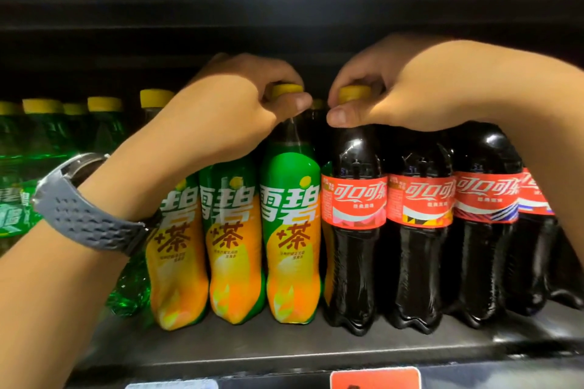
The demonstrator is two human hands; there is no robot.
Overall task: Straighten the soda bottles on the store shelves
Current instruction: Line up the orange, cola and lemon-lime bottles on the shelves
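Gripping by the caps: the left hand (234, 110) curls round the yellow cap of the green-and-orange bottle (292, 230), and the right hand (398, 91) pinches the cap of the neighbouring cola bottle (354, 240), both in the front row on the shelf (284, 350). Turning each gently, base kept flat, should bring the labels square to the front.
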